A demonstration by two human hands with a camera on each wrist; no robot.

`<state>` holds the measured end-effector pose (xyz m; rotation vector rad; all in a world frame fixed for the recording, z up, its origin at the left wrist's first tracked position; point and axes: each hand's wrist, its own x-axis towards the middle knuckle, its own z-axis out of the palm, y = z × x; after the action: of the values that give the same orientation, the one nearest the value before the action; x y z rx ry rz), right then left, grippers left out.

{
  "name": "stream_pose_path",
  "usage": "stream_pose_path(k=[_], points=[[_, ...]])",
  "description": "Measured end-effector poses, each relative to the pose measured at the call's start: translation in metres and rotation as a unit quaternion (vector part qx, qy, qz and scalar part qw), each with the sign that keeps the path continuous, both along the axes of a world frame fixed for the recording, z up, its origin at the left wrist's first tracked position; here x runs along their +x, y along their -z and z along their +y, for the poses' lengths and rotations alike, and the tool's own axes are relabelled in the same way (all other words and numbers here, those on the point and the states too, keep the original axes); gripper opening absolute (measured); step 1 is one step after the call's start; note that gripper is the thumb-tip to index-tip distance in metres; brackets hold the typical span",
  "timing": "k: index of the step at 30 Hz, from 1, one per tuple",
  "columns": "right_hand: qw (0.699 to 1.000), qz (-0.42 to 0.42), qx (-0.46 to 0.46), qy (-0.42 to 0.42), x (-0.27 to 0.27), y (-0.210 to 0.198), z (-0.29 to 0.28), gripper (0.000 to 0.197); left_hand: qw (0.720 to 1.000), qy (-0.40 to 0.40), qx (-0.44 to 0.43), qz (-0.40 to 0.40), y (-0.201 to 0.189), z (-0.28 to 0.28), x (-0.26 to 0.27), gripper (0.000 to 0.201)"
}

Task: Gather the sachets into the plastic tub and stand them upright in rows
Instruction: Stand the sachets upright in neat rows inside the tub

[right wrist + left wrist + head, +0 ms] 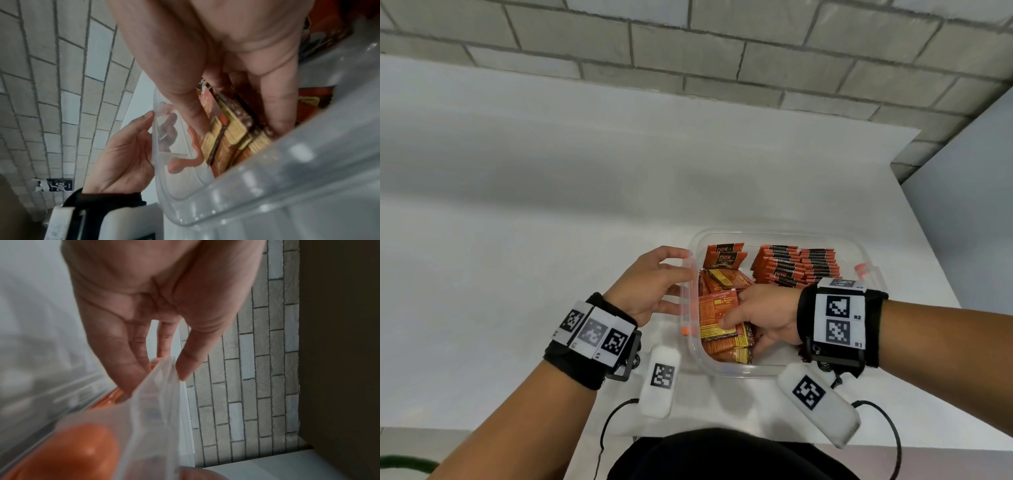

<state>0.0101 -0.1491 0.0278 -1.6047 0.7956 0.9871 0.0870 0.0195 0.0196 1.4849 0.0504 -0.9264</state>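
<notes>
The clear plastic tub (774,234) stands on the white table, just in front of me. Orange and black sachets (803,265) stand upright in rows at its far right, and a few more (722,255) lean at the far left. My right hand (739,334) reaches inside at the near left, thumb and fingers gripping a bundle of sachets (726,347). The right wrist view shows this bundle (232,129) on edge between the thumb and fingers of that hand (236,121). My left hand (677,274) pinches the tub's left rim (160,386) between thumb and fingers (131,369).
The tub has orange latches (861,269) at its sides. White marker blocks (661,380) (818,404) with cables hang below my wrists at the table's near edge. A brick wall (722,51) backs the table. The table's right edge (935,260) runs close to the tub.
</notes>
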Motion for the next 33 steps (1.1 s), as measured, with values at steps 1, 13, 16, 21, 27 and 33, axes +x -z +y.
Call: stream_pose_path(k=[1, 13, 16, 21, 27, 33], points=[[1.000, -0.003, 0.001, -0.005, -0.001, 0.000, 0.001, 0.033, 1.000, -0.001, -0.001, 0.001, 0.000, 0.000, 0.000, 0.031], [0.994, -0.070, 0.001, -0.085, -0.004, -0.027, -0.021, 0.021, 0.995, -0.097, -0.002, -0.025, -0.002, 0.007, 0.003, 0.030], [0.988, -0.135, 0.019, -0.069, 0.000, -0.048, -0.043, 0.028, 0.990, -0.126, -0.018, -0.058, -0.017, 0.012, 0.011, 0.018], [0.951, -0.294, 0.063, 0.070, 0.000, -0.080, -0.073, 0.032, 0.986, -0.081, -0.103, -0.103, -0.057, 0.000, 0.006, 0.023], [0.903, -0.401, 0.110, 0.106, -0.008, -0.091, -0.076, 0.047, 0.981, 0.049, -0.185, 0.006, -0.069, -0.052, -0.013, 0.058], [0.903, -0.428, -0.013, 0.031, -0.014, -0.078, -0.056, 0.037, 0.960, 0.112, -0.234, 0.107, -0.063, -0.090, -0.025, 0.028]])
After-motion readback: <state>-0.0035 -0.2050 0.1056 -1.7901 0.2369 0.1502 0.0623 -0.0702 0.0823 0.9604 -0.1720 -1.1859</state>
